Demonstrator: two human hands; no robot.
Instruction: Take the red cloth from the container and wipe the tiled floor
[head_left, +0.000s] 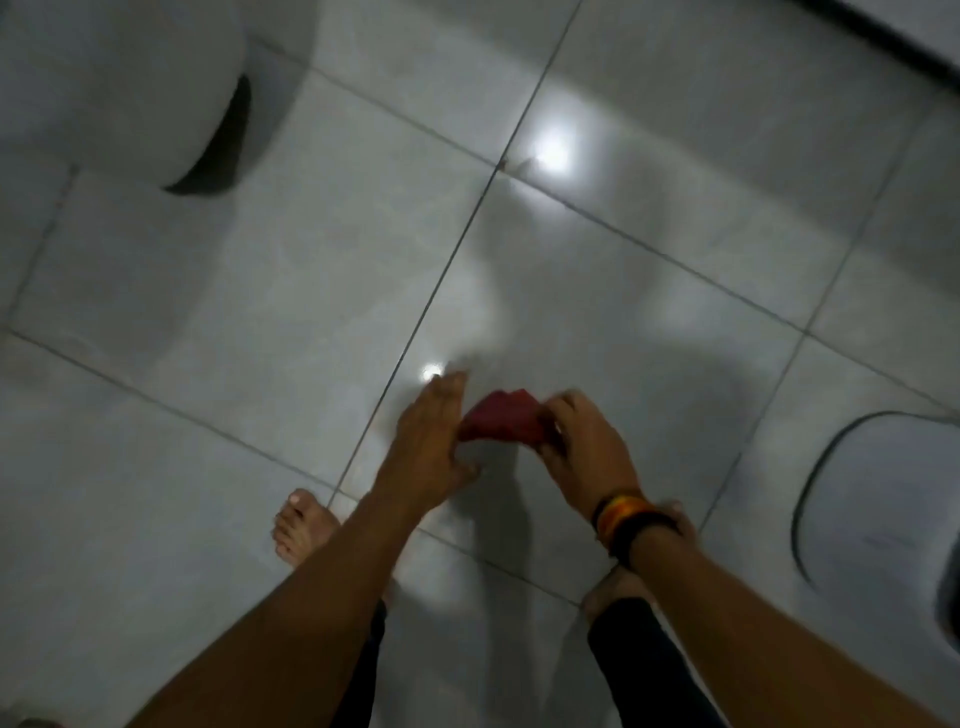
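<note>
red cloth (503, 418) pinched by right hand (584, 449), beside left hand (434, 441) (flat)

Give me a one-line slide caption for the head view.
Both hands, left and right, hold a red cloth above the tiled floor, bare feet below.

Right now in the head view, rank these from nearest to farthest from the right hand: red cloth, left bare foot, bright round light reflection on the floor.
From the right hand:
1. Red cloth, held at its fingertips.
2. Left bare foot, lower left.
3. Bright round reflection, far up the floor.
</note>
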